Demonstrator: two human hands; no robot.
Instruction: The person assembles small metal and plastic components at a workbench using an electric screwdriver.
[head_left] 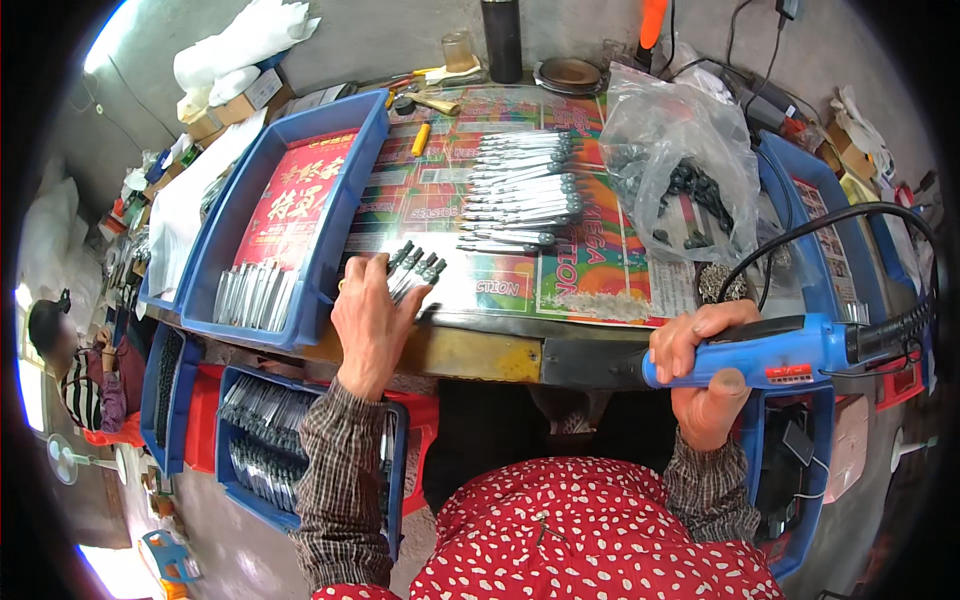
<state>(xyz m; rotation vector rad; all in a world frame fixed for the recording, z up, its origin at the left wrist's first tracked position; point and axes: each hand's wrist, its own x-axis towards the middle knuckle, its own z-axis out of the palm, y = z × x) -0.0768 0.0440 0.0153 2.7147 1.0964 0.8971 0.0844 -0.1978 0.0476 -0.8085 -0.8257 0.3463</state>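
My right hand (708,372) is wrapped round a blue corded power tool (775,352), held level over the near edge of the table with its thick black cable running off to the right. Its front end points left, and no bit can be made out. At the table's front, my left hand (370,318) closes on a small bunch of slim silver metal pieces with black ends (412,274); the palm hides part of them. Farther back lies a long stacked row of similar silver pieces (520,185), side by side on the printed table cover (420,205).
Left of the bunch, a blue bin (330,225) holds a red printed sheet and metal strips. A clear bag of black parts (685,170) lies at right. Along the back stand a dark flask (502,40) and a yellow-handled tool (421,139). Another person (85,370) sits far left.
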